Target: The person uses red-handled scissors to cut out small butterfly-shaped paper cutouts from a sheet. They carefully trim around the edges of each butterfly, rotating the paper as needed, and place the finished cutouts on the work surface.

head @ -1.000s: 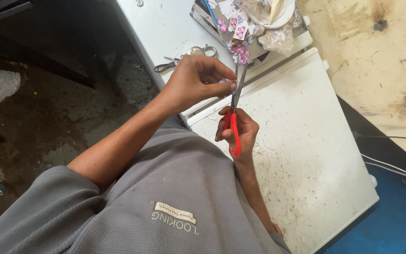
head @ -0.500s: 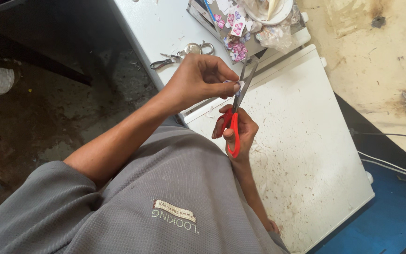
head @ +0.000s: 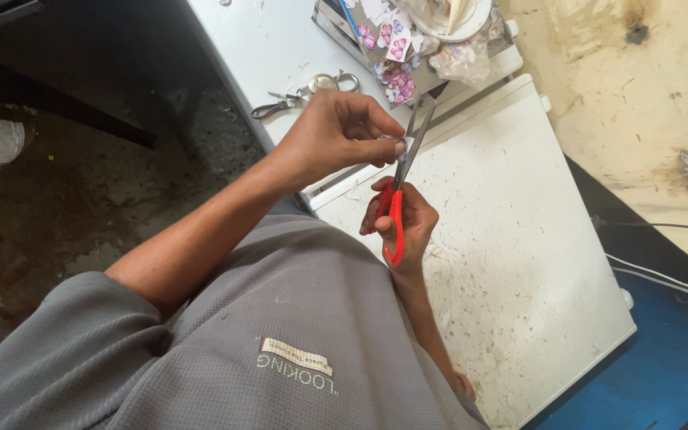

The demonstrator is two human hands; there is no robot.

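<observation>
Far left, dark stained floor (head: 65, 199) beneath the edge of a pale grey table (head: 256, 48). Lower left, a grey sleeve (head: 65, 350) with a bare forearm rising from it toward the middle. On the table just above that arm, a pair of all-metal scissors (head: 304, 89) lying flat.

At centre, the left hand (head: 336, 131), raised over the table's near edge, fingers curled in and pinched tight on a small paper piece (head: 401, 146); too little of the piece visible to tell its print. Touching that piece, red-handled scissors (head: 398, 187), held nearly upright, blades slightly parted and pointing away from the body, the piece sitting at the blades near the pivot. Just below, the right hand (head: 408, 227), closed around the red handles, thumb and fingers through the loops.

Beyond the blade tips, a pile of heart-printed stickers (head: 392, 48) on the table, beside a white bowl (head: 459, 20) and a crumpled clear bag (head: 463, 62). To the right, a speckled white panel (head: 535, 239) lying flat under the hands. Far right, blue flooring (head: 662, 366) with thin cables (head: 662, 275) across it.
</observation>
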